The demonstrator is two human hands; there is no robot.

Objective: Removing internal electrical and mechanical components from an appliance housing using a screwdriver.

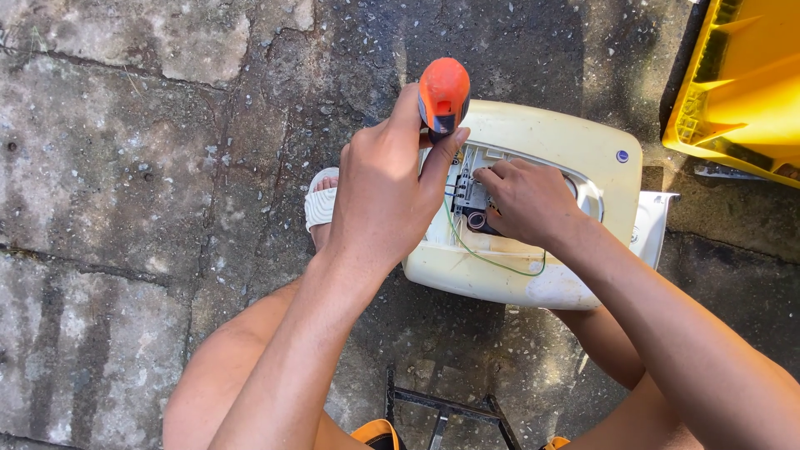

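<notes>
A cream plastic appliance housing point(575, 150) lies open on the stone ground. Inside its opening sit a small grey electrical part point(468, 197) and thin green wires point(492, 260). My left hand point(383, 187) grips an orange-handled screwdriver point(442, 93), held upright over the left side of the opening. My right hand point(527, 200) rests inside the opening, its fingers touching the grey part. The screwdriver's tip is hidden behind my left hand.
A yellow plastic bin point(742, 83) stands at the top right. My foot in a white sandal point(321, 204) is beside the housing's left edge. My bare knees flank a black metal stool frame point(442, 408) at the bottom. Cracked stone paving point(125, 167) spreads to the left.
</notes>
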